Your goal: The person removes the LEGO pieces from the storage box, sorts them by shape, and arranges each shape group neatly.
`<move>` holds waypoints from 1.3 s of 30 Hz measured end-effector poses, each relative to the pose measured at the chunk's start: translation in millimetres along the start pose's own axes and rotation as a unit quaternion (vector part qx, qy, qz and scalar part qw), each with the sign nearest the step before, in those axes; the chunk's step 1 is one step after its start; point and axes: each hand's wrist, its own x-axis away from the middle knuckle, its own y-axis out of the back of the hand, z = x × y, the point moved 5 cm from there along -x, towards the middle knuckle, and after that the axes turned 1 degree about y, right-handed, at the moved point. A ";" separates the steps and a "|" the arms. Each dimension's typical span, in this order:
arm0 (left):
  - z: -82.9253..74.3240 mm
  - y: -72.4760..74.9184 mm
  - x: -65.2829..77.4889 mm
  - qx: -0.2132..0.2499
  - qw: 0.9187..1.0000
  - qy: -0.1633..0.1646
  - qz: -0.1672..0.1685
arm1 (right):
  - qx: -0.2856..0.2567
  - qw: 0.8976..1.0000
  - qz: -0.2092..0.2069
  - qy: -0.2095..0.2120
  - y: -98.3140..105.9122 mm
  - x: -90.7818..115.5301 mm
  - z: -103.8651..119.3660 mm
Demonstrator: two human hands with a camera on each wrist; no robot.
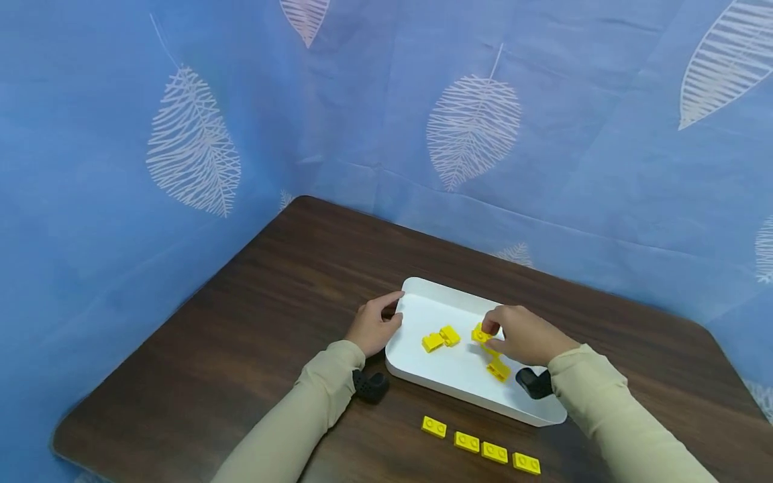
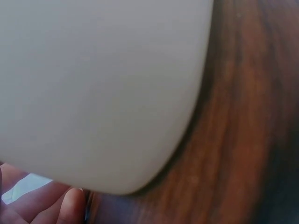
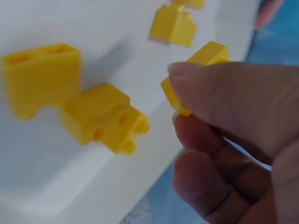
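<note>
My right hand [image 1: 527,335] is over the white tray [image 1: 417,362], pinching a yellow toy brick [image 3: 209,52] between thumb and fingertips. Close by in the tray lie other yellow bricks [image 1: 498,369], some clustered together; in the right wrist view one brick [image 3: 42,79] stands on its side, showing its hollow underside. Two more bricks [image 1: 433,343] touch each other left of the right hand. At the tray's left end, my left hand [image 1: 371,327] has its thumb and fingers spread, fingertips against the rim. The tray's wall fills most of the left wrist view, hiding part of that hand.
On the dark wooden table [image 1: 241,335], several yellow two-stud bricks [image 1: 467,441] form a row in front of the tray. A blue cloth [image 1: 338,100] with white leaf patterns hangs behind and left of the table.
</note>
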 end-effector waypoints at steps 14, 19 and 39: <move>-1.1 3.9 0.4 0.017 1.000 -0.010 -0.008 | -0.031 0.996 -0.084 -0.011 1.3 126.5 -23.9; -1.1 2.0 1.0 0.012 1.000 -0.010 -0.012 | -0.055 0.997 -0.045 -0.011 -32.1 149.5 -37.9; -3.7 -5.4 2.1 -0.006 1.000 0.004 -0.001 | -0.135 0.986 0.083 -0.055 -81.3 161.6 -53.9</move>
